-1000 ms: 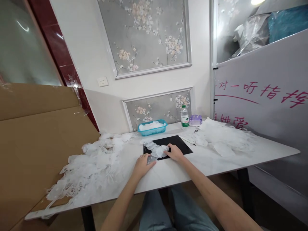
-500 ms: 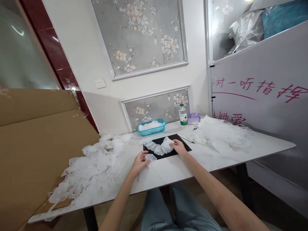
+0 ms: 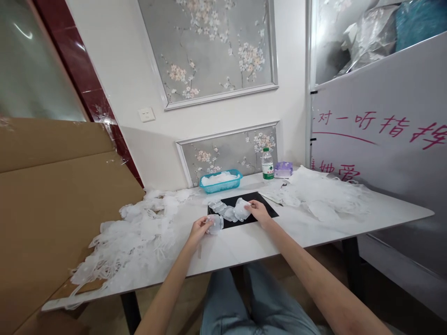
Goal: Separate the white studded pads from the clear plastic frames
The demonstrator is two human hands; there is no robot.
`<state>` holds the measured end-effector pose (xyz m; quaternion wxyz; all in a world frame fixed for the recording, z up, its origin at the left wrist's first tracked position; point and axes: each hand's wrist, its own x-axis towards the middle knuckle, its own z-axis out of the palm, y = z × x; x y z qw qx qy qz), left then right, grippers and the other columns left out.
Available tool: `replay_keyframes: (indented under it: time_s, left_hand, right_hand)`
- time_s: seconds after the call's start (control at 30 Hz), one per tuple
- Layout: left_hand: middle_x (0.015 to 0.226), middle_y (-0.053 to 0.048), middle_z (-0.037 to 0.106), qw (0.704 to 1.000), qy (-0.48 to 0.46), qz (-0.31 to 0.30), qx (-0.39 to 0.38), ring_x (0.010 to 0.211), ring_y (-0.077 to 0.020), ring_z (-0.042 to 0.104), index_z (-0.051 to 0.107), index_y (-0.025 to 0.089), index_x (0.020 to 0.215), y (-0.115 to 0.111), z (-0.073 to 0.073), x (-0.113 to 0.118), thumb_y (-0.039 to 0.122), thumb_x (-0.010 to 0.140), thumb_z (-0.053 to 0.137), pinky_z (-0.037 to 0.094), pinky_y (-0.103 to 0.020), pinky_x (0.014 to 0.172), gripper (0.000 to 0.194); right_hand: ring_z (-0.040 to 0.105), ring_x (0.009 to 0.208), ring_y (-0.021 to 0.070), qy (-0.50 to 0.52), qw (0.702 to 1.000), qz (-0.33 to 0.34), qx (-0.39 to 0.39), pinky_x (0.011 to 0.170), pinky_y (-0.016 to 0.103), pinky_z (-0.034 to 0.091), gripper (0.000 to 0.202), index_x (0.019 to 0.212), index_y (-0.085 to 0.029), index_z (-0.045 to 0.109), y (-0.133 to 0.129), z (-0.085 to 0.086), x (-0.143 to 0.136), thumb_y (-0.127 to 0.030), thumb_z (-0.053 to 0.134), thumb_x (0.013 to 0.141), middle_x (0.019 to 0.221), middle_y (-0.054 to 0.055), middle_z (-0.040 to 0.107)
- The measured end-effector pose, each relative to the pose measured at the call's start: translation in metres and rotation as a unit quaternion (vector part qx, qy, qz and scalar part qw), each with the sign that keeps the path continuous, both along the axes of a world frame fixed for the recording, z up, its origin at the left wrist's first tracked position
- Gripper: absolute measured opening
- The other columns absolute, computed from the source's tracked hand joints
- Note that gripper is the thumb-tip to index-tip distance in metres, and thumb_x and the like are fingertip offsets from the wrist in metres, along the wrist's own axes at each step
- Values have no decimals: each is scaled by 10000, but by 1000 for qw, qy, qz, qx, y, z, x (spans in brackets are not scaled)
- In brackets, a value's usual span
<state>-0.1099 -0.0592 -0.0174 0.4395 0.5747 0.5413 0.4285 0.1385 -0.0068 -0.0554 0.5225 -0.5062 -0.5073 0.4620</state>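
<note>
The left hand has its grip pinched on a translucent whitish, thin, plastic-looking piece at the near-left corner of a flat black rectangular mat on the white marbled table. The right hand grips a second whitish translucent piece over the mat, at the right end of an overlapping row of similar pieces.

Bare forearms, uncovered fingers, loose blue-grey trousers, soft creases across the lap
</note>
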Motion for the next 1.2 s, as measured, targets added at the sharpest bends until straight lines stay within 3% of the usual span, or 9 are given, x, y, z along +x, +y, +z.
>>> replay_keyframes:
  time_s: [0.13,0.3,0.53,0.6,0.73,0.9,1.03,1.13,1.2]
  left_hand:
    - [1049,-65,594,997,-15,56,48,891,-182,596,564,126,1075,14,0,-2,318,865,537,519,-361,751,286]
    - [884,-21,606,985,18,119,126,744,-146,595,593,105,949,53,7,0,345,858,544,514,-290,642,261]
    - [457,61,422,958,34,205,197,424,-95,436,563,152,757,109,8,39,494,875,419,377,-224,470,389]
    - [485,32,520,961,32,186,203,442,-124,493,595,158,884,121,6,48,512,871,388,414,-243,511,410]
    - [888,-74,708,970,49,85,224,642,-182,629,559,190,1185,143,-1,43,450,845,445,485,-303,669,443]
    - [1115,-95,657,973,64,14,223,1017,-264,595,646,203,1075,163,-11,27,373,786,523,441,-366,889,357]
    - [1176,-101,612,990,-58,5,132,1098,-271,550,620,183,1077,159,-12,36,367,753,541,450,-339,884,381]
    - [1217,-105,581,981,-183,-24,53,1109,-270,542,585,170,1127,152,-12,45,413,762,494,476,-304,820,449]
    - [1199,-104,587,978,-202,-40,30,1091,-259,550,582,163,1124,149,-12,50,415,771,504,472,-286,810,441]
  right_hand:
    - [566,888,170,-25,999,31,-21,761,333,515,268,1107,-116,541,18,7,-6,-319,541,930,1049,69,546]
    - [571,825,147,-16,995,89,-29,716,302,520,255,1078,-111,545,53,11,-20,-324,528,939,991,59,556]
    - [543,663,93,21,986,160,-47,589,217,496,211,992,-105,555,104,7,-35,-308,525,942,847,21,552]
    - [500,572,65,40,984,167,-48,516,176,456,203,946,-101,550,117,8,-37,-302,519,945,763,-5,530]
    - [444,472,63,99,978,179,-34,396,148,346,277,826,-117,514,131,8,-38,-369,628,842,618,-37,483]
    - [347,417,45,170,972,161,-29,350,156,222,425,768,-128,521,134,12,-34,-461,744,624,564,-51,443]
    - [301,405,30,218,965,132,-57,356,174,179,371,762,-124,547,135,16,-24,-390,753,605,573,-58,427]
    - [374,454,49,261,954,122,-87,385,172,233,335,780,-129,556,135,16,-16,-341,753,610,613,-45,455]
    - [424,504,65,290,944,121,-101,416,171,281,312,789,-132,556,135,16,-13,-314,749,625,647,-34,483]
